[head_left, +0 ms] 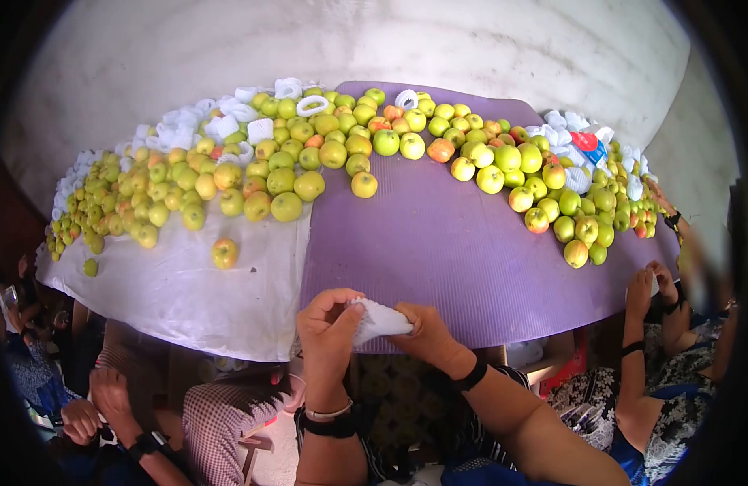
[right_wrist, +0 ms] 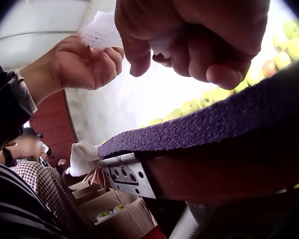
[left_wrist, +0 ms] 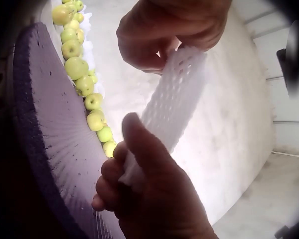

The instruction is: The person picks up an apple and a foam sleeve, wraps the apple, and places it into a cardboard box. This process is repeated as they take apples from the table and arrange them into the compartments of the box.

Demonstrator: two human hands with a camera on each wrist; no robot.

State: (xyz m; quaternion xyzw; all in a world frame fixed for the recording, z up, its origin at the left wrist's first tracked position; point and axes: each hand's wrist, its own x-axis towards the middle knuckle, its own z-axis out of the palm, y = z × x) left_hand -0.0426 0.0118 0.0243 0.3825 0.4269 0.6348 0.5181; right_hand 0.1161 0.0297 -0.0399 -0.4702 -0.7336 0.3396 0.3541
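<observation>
A white foam net sleeve (head_left: 380, 321) is stretched flat between both hands at the table's front edge. The left hand (head_left: 327, 328) pinches its left end between thumb and fingers; the right hand (head_left: 429, 332) grips the other end. In the left wrist view the sleeve (left_wrist: 175, 97) runs slanting from the left hand (left_wrist: 154, 184) up to the right hand (left_wrist: 174, 30). In the right wrist view the right hand (right_wrist: 194, 40) hides part of the sleeve (right_wrist: 102, 32), and the left hand (right_wrist: 84, 62) holds its far end. No apple is visible inside it.
Many yellow-green apples (head_left: 286, 206) lie in a wide band across the table's back, with foam nets (head_left: 175, 130) piled behind. One apple (head_left: 225, 253) sits apart at front left. Other people's hands (head_left: 106, 397) are at both sides. Below the purple-topped table (head_left: 390, 259) stands a cardboard box (right_wrist: 132, 219).
</observation>
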